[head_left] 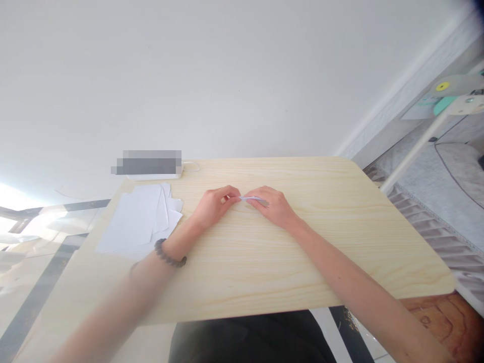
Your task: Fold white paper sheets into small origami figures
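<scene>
Over the middle of the light wooden table (242, 282), a small folded piece of white paper (247, 197) is held between my two hands. My left hand (216, 202) pinches its left end between thumb and fingers. My right hand (274, 202) grips the right part, with the thumb below and the fingers above, hiding much of it. The paper appears nearly edge-on, so its full shape is hidden. Dark beads circle my left wrist. Left of my left hand lies a loose pile of white paper sheets (132, 217), several of them overlapping.
A white-based device with a blurred-out front (151, 164) stands at the table's back left, a thin white cable (192, 165) beside it. A pale wall (242, 80) rises behind the table. To the right are a white metal pole (412, 154) and a grey covered bed or sofa (449, 201).
</scene>
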`<state>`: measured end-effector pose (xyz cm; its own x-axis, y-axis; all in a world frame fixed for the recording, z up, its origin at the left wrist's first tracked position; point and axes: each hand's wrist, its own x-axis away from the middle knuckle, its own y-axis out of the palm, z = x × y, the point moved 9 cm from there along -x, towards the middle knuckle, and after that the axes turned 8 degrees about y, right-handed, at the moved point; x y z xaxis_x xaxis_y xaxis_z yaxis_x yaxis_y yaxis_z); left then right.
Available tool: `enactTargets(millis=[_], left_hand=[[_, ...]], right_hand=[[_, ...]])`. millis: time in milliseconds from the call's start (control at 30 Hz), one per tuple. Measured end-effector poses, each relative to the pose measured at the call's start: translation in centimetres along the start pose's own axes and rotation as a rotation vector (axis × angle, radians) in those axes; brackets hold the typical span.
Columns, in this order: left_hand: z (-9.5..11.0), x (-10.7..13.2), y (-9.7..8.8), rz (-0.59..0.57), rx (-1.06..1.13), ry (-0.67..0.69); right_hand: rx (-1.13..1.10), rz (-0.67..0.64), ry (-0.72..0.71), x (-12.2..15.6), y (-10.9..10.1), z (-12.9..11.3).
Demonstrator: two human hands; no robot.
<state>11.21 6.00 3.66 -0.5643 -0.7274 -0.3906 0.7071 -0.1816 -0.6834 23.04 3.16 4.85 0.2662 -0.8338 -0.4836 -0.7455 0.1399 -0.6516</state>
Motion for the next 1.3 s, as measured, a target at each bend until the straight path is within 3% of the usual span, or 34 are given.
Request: enactTargets(millis=[400,567,733,1133,1300], left_hand=[[-0.5,0.2,-0.4,0.056,-0.066,-0.062],[0.1,0.1,-0.1,0.001,-0.147,-0.010],[0.9,0.2,-0.3,-0.012,-0.069,0.051],[-0.4,0.1,-0.4,0.035,0.059,-0.040],[0.2,0.1,0.0,-0.009,0.012,0.032]], right_hand=[[0.015,0.017,0.079,0.1,-0.2,0.4],[0.018,0.033,0.088,0.1,-0.4,0.5],[0.052,0.058,0.111,0.2,-0.5,1.0],[0.083,0.050,0.008,0.0,-0.5,-0.1],[0.081,0.029,-0.007,0.1,-0.3,-0.2]])
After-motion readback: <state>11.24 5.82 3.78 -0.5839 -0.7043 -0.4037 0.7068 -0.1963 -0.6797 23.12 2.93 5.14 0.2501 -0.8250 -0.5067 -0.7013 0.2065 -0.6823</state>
